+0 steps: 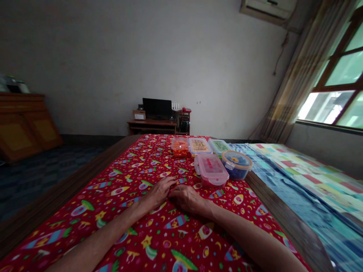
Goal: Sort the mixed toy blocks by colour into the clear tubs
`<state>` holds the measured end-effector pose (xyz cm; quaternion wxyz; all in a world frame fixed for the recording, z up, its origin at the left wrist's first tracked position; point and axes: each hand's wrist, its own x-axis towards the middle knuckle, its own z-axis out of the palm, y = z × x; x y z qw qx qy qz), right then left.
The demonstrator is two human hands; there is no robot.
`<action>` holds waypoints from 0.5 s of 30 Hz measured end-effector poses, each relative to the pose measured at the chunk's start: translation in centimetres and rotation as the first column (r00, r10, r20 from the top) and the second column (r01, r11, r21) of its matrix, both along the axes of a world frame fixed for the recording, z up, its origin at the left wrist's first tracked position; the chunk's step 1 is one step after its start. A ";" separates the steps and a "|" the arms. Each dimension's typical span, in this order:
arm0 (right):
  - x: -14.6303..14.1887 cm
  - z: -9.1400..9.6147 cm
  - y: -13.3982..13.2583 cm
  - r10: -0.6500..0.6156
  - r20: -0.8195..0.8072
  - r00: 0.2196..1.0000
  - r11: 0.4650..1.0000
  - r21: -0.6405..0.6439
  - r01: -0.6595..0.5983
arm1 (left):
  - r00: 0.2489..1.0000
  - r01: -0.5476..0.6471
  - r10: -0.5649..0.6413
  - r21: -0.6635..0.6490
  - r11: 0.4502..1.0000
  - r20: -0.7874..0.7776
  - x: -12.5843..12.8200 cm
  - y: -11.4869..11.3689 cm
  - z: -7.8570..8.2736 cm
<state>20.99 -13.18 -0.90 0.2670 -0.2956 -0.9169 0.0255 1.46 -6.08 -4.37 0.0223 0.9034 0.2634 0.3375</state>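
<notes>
Head view along a long desk (56,196). A red cloth (127,211) printed with rockets and stars covers most of the top. Bare wooden edges show on the left and the right side. The near and left parts of the cloth lie bare, with wide room to slide sideways. Both forearms rest on the cloth. The left grip (157,194), a bare hand, lies palm down with fingers loose, holding nothing. The right grip (185,198) lies the same way, and its fingertips meet those of the left. Just beyond the right grip, slightly rightward, stands a pink-lidded box (211,170). A round blue tub (236,164) touches it near the right edge. Three more lidded boxes (200,146) stand in a row behind.
</notes>
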 end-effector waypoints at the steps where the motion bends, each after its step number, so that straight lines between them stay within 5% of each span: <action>1: 0.0 -0.1 0.0 0.003 -0.009 1.000 1.000 0.001 -0.003 | 1.000 -0.008 0.008 -0.002 1.000 -0.001 -0.1 0.1 -0.3; 15: 0.0 -0.1 -0.1 0.015 -0.020 1.000 1.000 0.000 -0.015 | 0.999 0.040 -0.042 0.086 0.996 0.021 -0.5 0.8 -1.5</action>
